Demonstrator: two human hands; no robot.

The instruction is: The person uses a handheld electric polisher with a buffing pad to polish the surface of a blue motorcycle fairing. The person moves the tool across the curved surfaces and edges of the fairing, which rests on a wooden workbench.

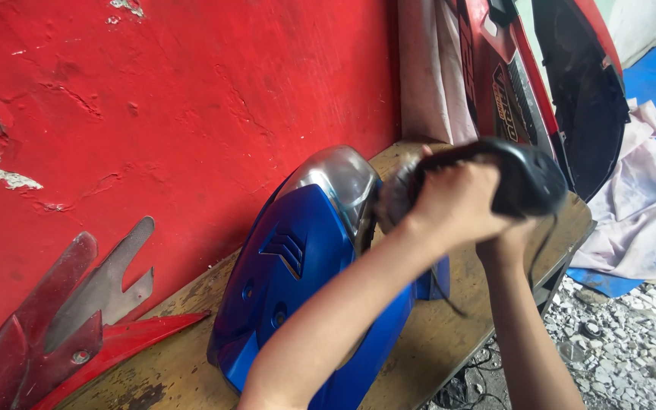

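Blue plastic, glossy and curved: the scooter front cover is leaning on edge on the wooden tabletop, its back against the red wall, with a clear headlamp lens at its top. I judge it light and hollow but slick, likely to slide or tip if you are pressing hard, and the lens looks easiest to scratch or crack; steadying it by the lower painted edge seems safest. You are gripping a black power tool at the lens end of the cover. Your left hand is wrapping closed around the tool's front, your right hand is sitting under its body, mostly hidden, so I cannot tell how its fingers are lying. A thin cord is hanging down from the tool beside the cover. Left of the cover, red panel pieces are resting against the wall. Beyond the cover, a red and black fairing is standing upright, close to the tool's swing. Pale cloth is lying past the tabletop's end, above gravel.
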